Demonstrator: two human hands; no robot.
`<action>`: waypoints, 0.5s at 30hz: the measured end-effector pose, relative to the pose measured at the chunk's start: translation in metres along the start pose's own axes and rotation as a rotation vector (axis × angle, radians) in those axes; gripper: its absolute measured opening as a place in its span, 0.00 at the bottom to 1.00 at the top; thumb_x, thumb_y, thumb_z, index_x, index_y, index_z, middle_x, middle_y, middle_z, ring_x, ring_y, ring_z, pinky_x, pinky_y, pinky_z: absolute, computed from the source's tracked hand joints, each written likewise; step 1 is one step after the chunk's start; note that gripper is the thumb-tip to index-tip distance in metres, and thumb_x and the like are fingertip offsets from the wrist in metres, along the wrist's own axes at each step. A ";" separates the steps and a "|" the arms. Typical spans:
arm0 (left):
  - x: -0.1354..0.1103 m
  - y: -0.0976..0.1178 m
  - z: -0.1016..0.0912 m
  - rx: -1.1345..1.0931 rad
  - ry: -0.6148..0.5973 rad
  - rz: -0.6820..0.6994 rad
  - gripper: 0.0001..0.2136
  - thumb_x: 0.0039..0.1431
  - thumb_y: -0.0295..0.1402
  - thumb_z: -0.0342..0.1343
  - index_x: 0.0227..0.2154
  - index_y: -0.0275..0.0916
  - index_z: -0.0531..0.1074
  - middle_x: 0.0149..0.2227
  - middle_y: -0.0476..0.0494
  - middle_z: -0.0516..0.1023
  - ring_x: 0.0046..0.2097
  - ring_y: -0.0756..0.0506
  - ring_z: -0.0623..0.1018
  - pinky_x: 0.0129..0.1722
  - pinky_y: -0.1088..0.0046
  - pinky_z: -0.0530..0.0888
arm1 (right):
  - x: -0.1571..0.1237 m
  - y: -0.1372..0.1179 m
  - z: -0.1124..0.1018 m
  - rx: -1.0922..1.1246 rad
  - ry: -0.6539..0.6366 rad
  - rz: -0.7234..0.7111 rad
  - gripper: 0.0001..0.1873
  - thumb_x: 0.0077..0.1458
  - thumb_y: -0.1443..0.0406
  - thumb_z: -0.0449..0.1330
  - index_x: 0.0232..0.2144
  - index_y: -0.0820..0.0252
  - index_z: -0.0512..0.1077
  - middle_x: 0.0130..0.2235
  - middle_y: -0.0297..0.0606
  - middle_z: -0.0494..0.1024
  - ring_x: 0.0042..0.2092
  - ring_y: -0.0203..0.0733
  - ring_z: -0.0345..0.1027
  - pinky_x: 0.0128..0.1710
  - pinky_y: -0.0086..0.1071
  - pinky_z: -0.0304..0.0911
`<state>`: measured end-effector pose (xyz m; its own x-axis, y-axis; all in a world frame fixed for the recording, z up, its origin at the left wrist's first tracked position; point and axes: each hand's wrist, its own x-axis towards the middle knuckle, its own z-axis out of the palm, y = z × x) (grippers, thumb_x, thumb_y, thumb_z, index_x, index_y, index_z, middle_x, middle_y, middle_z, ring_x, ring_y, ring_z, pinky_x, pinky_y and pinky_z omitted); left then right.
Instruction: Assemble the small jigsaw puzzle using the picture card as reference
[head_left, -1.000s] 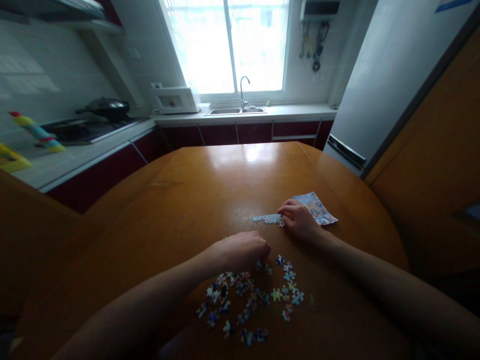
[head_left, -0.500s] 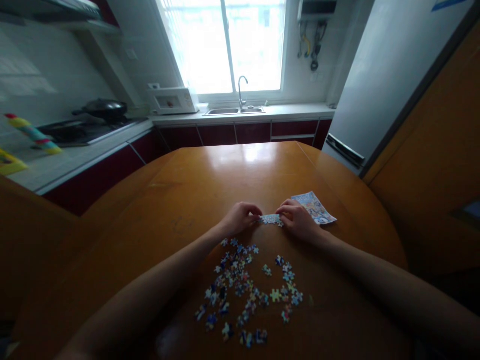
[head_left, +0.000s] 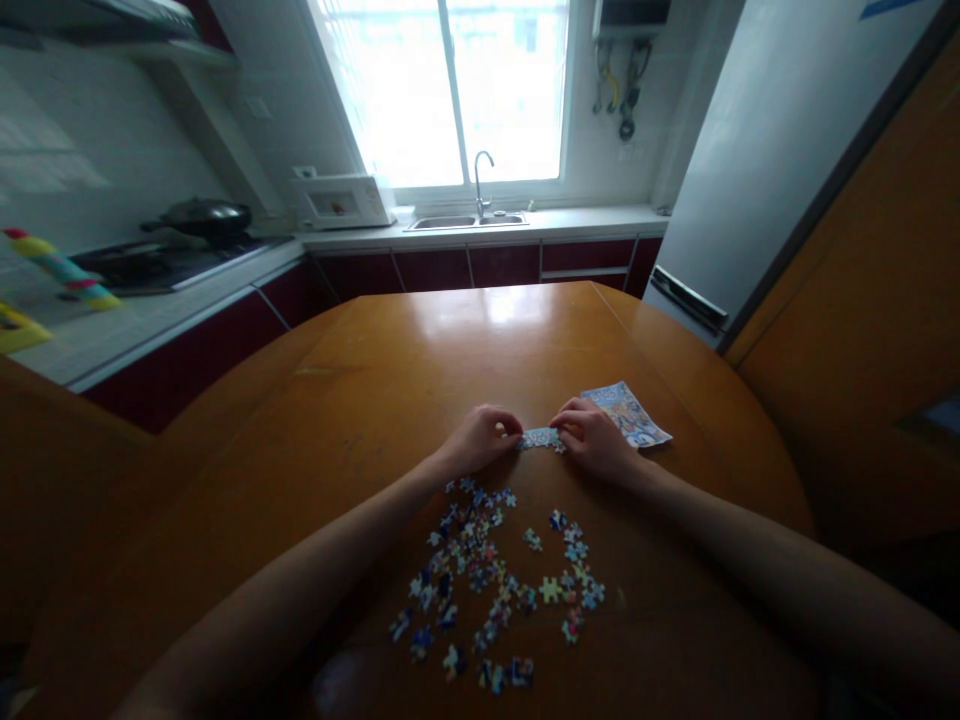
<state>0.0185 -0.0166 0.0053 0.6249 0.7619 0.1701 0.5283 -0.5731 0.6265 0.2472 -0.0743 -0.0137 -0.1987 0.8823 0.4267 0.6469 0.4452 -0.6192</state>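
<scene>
A short strip of joined puzzle pieces (head_left: 541, 438) lies on the round wooden table (head_left: 420, 370). My left hand (head_left: 480, 440) pinches its left end, fingers curled. At the strip's right end my right hand (head_left: 596, 440) has its fingers closed on the pieces. Several loose puzzle pieces (head_left: 495, 580) are scattered on the table between my forearms, nearer to me. A printed picture sheet (head_left: 626, 415) lies just beyond my right hand.
Beyond the table runs a kitchen counter with a sink and tap (head_left: 480, 215), a microwave (head_left: 341, 202) and a wok on a stove (head_left: 202, 215). A tall fridge (head_left: 750, 180) stands at the right, beside an orange wooden panel (head_left: 885, 300).
My left hand left the loose pieces, moved up to the left end of the joined strip and pinched it. My right hand stayed at the strip's right end.
</scene>
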 end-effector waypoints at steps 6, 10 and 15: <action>0.000 -0.007 0.003 0.022 0.026 0.042 0.04 0.55 0.29 0.61 0.30 0.37 0.80 0.31 0.47 0.75 0.31 0.51 0.71 0.33 0.76 0.68 | 0.000 -0.001 0.000 0.001 -0.007 -0.003 0.10 0.55 0.74 0.58 0.32 0.59 0.79 0.37 0.40 0.74 0.41 0.44 0.68 0.45 0.39 0.64; -0.001 -0.009 0.005 0.001 0.031 0.054 0.04 0.55 0.30 0.61 0.30 0.37 0.80 0.31 0.47 0.74 0.31 0.51 0.71 0.33 0.76 0.68 | -0.001 0.000 0.001 -0.001 -0.006 -0.003 0.10 0.54 0.74 0.59 0.32 0.58 0.79 0.36 0.40 0.75 0.41 0.44 0.68 0.45 0.39 0.64; -0.001 -0.007 0.003 -0.019 -0.003 0.060 0.05 0.57 0.32 0.61 0.32 0.36 0.80 0.33 0.46 0.74 0.32 0.51 0.71 0.34 0.76 0.69 | -0.002 0.001 0.003 -0.005 -0.014 -0.022 0.11 0.54 0.74 0.59 0.34 0.57 0.80 0.37 0.40 0.75 0.42 0.44 0.68 0.46 0.39 0.64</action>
<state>0.0157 -0.0146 -0.0012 0.6571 0.7252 0.2057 0.4788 -0.6123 0.6292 0.2465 -0.0747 -0.0171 -0.2236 0.8744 0.4307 0.6459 0.4639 -0.6064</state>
